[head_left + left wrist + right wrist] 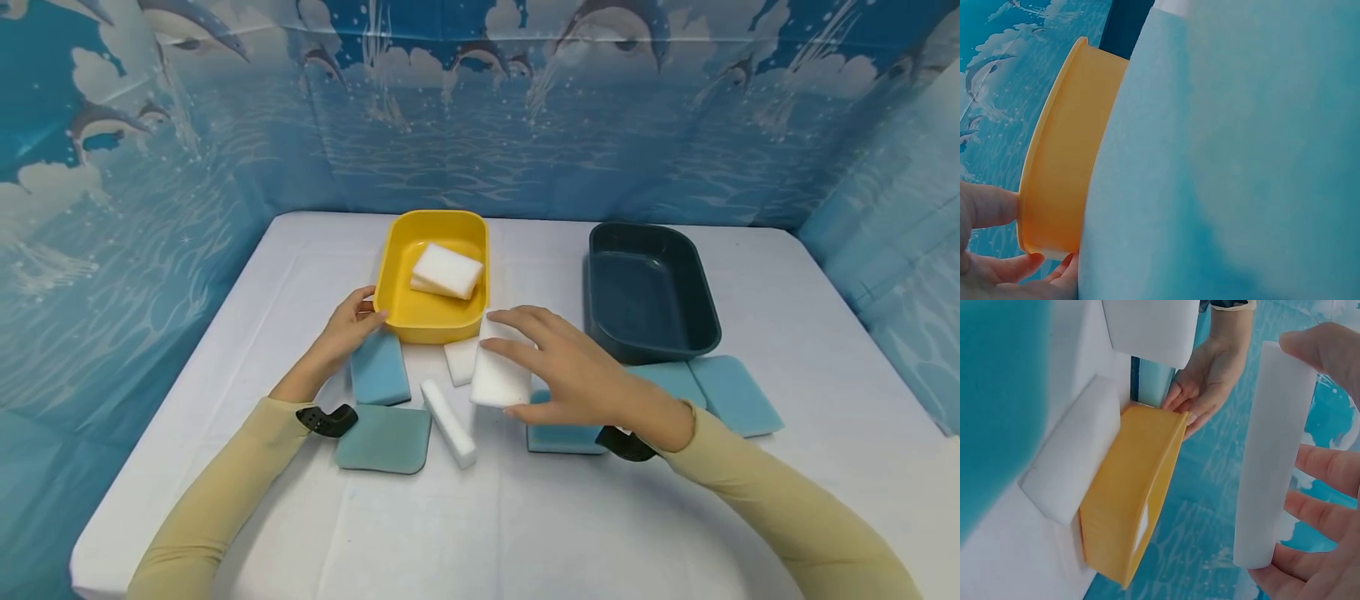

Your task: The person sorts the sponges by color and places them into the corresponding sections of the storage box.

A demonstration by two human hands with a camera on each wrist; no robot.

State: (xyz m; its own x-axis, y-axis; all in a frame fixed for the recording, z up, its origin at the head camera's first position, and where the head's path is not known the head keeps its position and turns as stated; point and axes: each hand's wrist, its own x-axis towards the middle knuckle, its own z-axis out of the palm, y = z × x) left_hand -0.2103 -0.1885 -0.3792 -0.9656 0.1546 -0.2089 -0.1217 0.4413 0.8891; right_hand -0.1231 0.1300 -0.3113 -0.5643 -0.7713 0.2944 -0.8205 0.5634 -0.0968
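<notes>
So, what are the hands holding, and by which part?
Right hand: white block, by its opposite ends. Left hand: yellow tray, at its near left corner.

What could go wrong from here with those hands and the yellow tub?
The white rectangular foam block might slip, as the right hand seems to hold it only by its edges. The two white rectangular foam blocks stacked askew in the yellow plastic tub could slide if bumped. The left hand grips that tub's side, so a tug might shove it into the blue rectangular foam block nearby.
</notes>
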